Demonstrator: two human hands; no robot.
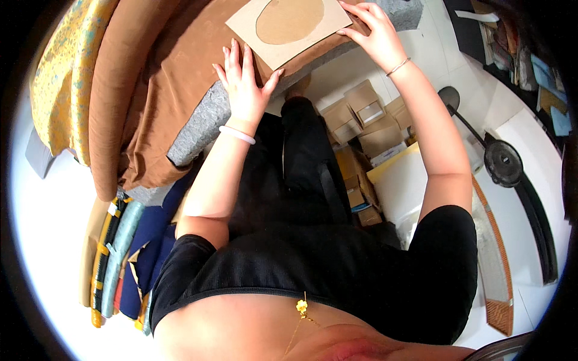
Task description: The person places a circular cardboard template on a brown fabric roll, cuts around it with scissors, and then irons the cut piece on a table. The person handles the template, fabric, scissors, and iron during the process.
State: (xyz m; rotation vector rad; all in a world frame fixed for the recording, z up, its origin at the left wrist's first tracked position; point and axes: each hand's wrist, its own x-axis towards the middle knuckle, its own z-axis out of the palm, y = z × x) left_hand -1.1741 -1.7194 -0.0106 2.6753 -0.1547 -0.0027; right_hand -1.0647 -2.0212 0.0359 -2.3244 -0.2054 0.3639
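A flat beige cardboard piece (241,21) with a browner oval (289,20) in its middle lies on brown fabric (174,66), its top cut off by the picture's edge. My right hand (376,36) pinches the board's right corner, thumb at the near side and fingers further up. At the lower left edge of the board, my left hand (244,84) rests with its fingers spread on the fabric. The left fingertips are close to the board, and nothing shows inside that hand.
Grey felt-like padding (201,123) shows under the fabric's near edge. Rolled brown (114,102) and yellow patterned cloth (57,90) stand at the left, above several fabric rolls (123,256). Open cardboard boxes (364,117) sit on the floor beside my legs. A black stand fan (503,163) is at the right.
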